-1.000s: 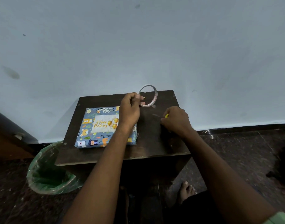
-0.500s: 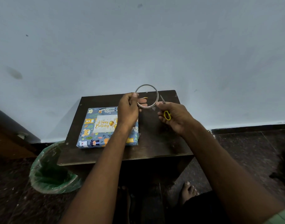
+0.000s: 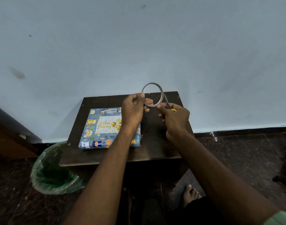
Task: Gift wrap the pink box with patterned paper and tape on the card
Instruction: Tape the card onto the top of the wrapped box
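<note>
The box [image 3: 96, 140], wrapped in blue animal-patterned paper, lies flat on the left half of a small dark table [image 3: 155, 148]. A white "Happy Birthday" card [image 3: 106, 125] sits on its top. My left hand [image 3: 133, 109] holds a thin, nearly used-up tape roll [image 3: 152, 86] upright above the table's far edge, pinching its lower left rim. My right hand [image 3: 174, 117] grips small yellow-handled scissors [image 3: 168, 104], whose blades point up against the roll's right side. My left forearm hides the box's right part.
A green-lined waste bin [image 3: 53, 172] stands on the floor at the table's left front corner. A pale wall rises right behind the table. A bare foot [image 3: 190, 194] rests on the dark floor under the table's right side.
My right hand lifted the scissors off the table and brought them up to the tape roll. My left hand raised the roll slightly.
</note>
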